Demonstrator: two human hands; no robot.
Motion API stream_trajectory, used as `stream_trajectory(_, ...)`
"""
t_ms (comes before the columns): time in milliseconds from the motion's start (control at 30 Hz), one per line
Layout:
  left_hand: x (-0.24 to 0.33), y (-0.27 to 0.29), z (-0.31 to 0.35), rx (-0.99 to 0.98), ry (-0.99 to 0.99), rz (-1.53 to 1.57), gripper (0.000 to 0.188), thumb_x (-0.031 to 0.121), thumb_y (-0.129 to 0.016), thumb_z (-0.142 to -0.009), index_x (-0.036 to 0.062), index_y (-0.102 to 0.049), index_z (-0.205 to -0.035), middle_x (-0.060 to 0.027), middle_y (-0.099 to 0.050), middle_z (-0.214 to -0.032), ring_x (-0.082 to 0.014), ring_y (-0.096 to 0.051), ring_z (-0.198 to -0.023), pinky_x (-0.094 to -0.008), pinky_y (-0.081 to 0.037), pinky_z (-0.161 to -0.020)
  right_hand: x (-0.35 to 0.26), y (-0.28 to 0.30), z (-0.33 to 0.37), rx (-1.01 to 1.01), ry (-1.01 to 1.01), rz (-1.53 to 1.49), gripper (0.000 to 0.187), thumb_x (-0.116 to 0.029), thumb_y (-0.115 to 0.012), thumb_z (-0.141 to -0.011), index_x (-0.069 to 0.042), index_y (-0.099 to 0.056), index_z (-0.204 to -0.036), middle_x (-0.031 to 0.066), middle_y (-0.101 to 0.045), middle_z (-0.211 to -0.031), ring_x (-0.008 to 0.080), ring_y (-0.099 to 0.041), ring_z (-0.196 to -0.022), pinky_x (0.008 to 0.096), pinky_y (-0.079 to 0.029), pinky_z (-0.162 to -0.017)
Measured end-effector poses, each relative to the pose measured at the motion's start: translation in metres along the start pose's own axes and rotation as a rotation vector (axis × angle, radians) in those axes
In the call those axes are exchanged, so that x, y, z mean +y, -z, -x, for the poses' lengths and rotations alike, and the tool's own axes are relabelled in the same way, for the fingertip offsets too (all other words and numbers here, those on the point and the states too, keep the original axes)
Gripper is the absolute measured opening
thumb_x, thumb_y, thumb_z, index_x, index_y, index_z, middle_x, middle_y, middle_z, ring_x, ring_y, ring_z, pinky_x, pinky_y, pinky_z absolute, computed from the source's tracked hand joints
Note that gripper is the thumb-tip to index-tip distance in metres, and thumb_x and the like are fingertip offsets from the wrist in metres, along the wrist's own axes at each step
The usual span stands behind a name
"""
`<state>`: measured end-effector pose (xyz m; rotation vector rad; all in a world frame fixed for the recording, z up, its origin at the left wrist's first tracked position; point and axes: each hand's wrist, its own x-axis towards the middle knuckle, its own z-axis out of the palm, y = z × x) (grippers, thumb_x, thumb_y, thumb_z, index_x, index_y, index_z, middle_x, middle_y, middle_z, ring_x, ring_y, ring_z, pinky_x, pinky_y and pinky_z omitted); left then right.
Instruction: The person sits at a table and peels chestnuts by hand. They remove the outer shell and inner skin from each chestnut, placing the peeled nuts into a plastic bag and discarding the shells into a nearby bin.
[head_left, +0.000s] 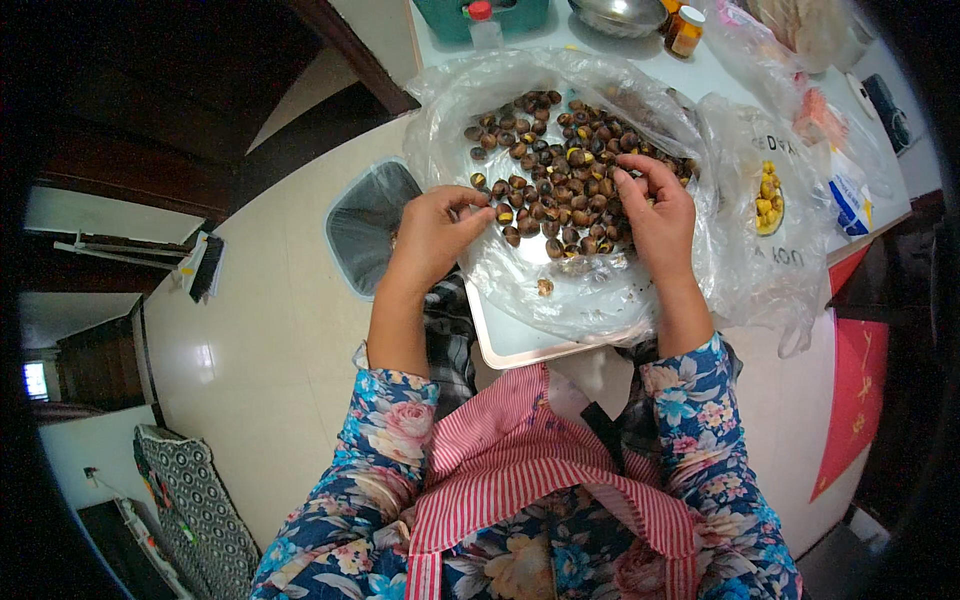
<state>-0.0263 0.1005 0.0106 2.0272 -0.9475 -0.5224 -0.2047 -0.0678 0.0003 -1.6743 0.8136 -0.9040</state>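
Observation:
A heap of dark brown roasted chestnuts (578,200), some split and showing yellow, lies in a spread clear plastic bag (590,312). My left hand (436,232) is over the bag's left edge, thumb and fingers pinched together beside the nearest chestnuts. What its fingertips hold, if anything, is hidden. On the heap's right side my right hand (664,208) has thumb and index finger closed at a chestnut, the other fingers curled. Right of the bag, peeled yellow chestnuts (768,205) sit on or in a second, printed plastic bag (790,285).
A grey bin (337,240) stands on the floor at the left, close to my left hand. Behind the chestnuts are a red-capped bottle (486,30), a green container (440,18), a metal bowl (620,14) and an orange-brown jar (685,35). The pale tabletop's rounded edge (487,345) faces me.

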Motion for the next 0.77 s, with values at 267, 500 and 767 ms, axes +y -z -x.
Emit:
stream_trajectory(267, 0.011, -0.018, -0.003, -0.017, -0.164, -0.170, 0.029, 0.015, -0.070, -0.071, -0.0009, -0.063, -0.094, -0.0118, -0.058, -0.077, -0.0177, -0.055, -0.063, -0.0288, -0.045, -0.060, -0.006, -0.007, 0.008, -0.090, 0.087, -0.025, 0.014, -0.008, -0.061, -0.082, -0.002, -0.064, -0.094, -0.0028, -0.055, -0.067, 0.0030, -0.046, -0.061, 0.0188, -0.039, -0.056)
stream_trajectory(500, 0.033, -0.029, -0.004, -0.109, 0.092, 0.683, 0.024, 0.009, -0.066, -0.078, -0.0010, -0.060, -0.099, -0.0013, -0.058, -0.076, -0.0064, -0.051, -0.059, -0.0193, -0.041, -0.049, -0.012, -0.011, 0.009, -0.264, -0.027, -0.241, 0.020, -0.011, -0.060, -0.084, -0.002, -0.062, -0.101, -0.0014, -0.058, -0.083, 0.0050, -0.051, -0.074, 0.0195, -0.043, -0.067)
stream_trajectory(767, 0.048, -0.059, -0.003, -0.196, 0.096, 0.956, 0.025, 0.008, -0.060, -0.083, -0.0022, -0.057, -0.106, -0.0051, -0.060, -0.077, -0.0104, -0.054, -0.055, -0.0217, -0.046, -0.050, -0.016, -0.008, 0.008, -0.369, 0.050, -0.242, 0.033, -0.018, -0.064, -0.082, -0.005, -0.058, -0.112, 0.0009, -0.057, -0.085, 0.0074, -0.050, -0.074, 0.0214, -0.043, -0.069)
